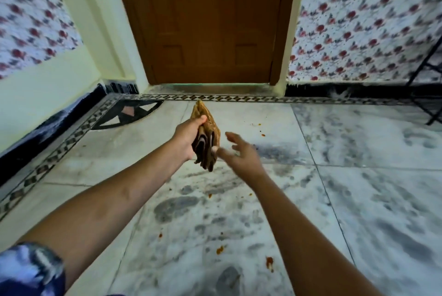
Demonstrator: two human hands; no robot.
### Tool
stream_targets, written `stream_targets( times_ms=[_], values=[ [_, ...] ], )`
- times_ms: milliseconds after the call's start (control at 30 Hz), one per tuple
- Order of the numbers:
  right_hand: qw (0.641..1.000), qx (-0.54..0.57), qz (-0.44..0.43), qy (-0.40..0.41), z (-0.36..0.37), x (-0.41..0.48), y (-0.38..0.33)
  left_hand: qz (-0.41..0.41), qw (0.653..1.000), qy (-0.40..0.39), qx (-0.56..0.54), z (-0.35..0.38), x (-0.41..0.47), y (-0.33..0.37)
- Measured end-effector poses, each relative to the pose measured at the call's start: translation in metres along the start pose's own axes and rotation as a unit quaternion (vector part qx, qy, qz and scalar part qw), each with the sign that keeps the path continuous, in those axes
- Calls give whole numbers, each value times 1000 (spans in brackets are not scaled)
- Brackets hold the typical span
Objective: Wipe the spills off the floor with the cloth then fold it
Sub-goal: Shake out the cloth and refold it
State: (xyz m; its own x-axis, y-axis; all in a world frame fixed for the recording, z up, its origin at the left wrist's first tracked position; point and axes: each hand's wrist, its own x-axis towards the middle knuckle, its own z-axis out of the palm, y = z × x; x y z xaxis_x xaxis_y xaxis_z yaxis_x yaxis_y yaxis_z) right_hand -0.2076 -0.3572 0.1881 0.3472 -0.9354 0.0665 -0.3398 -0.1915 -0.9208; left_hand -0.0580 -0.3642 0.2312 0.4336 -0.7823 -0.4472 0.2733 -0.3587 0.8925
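The left hand [189, 134] grips a folded brown cloth [206, 138] and holds it up in the air, above the white and grey marble floor [358, 200]. The right hand [239, 152] is just beside the cloth, with its fingers spread out and holding nothing; its thumb is at the cloth's lower edge. Small orange spills [269, 261] dot the floor. A brown wooden door [210, 20] stands ahead.

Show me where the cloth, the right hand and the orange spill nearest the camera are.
cloth [211, 128]: head view, on its tan upper fold.
right hand [240, 153]: head view, on the back of the hand.
orange spill [269, 260]: head view, on the blot lowest in the picture.
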Motion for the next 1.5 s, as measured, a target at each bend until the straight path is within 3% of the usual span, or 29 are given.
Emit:
stream_targets(
  times_ms=[67, 167, 233, 400, 567, 700, 800, 867, 933, 1000, 1067, 1167, 1233, 1300, 1400, 1500],
  values=[
    [1000, -17, -19, -17, 15, -9, -5, 14, 999, 33, 35, 0, -10, 3],
    [995, 78, 16, 66, 32, -8, -18, 31, 996, 60, 65, -5, -17, 10],
    [990, 121, 26, 74, 41, -5, -27, 38, 993, 70, 87, -12, -22, 18],
    [979, 199, 38, -20, 53, 1, -30, 6, 992, 25, 124, -41, -31, 22],
    [963, 240, 87, -89, 54, 4, -22, -33, 999, -27, 12, -71, -22, -4],
    [960, 255, 112, -21, 36, 11, -28, -10, 998, -59, 27, -82, -13, -7],
    [964, 219, 139, 56, 23, 21, -28, 8, 993, -63, 101, -75, -6, -12],
    [964, 185, 157, 110, 16, 27, -28, 39, 970, -29, 238, -74, 3, -19],
    [972, 121, 136, 149, 6, 29, -26, 80, 911, 7, 404, -78, 11, -28],
    [987, 40, 99, 118, -2, 30, -25, 106, 859, 36, 499, -82, 17, -36],
    [995, 2, 71, 73, -4, 29, -27, 117, 846, 72, 515, -84, 20, -41],
    [997, 0, 44, 64, 4, 31, -37, 131, 884, 69, 444, -78, 22, -38],
    [997, 2, 56, 57, 13, 34, -40, 97, 943, 14, 317, -71, 18, -31],
    [993, 23, 100, 55, 21, 37, -40, 39, 976, -75, 202, -64, 8, -22],
    [975, 131, 174, 48, 29, 44, -40, 40, 967, -187, 170, -60, 0, -13],
    [943, 261, 205, 9, 30, 45, -44, 59, 955, -221, 190, -58, -7, -7]
  ],
)
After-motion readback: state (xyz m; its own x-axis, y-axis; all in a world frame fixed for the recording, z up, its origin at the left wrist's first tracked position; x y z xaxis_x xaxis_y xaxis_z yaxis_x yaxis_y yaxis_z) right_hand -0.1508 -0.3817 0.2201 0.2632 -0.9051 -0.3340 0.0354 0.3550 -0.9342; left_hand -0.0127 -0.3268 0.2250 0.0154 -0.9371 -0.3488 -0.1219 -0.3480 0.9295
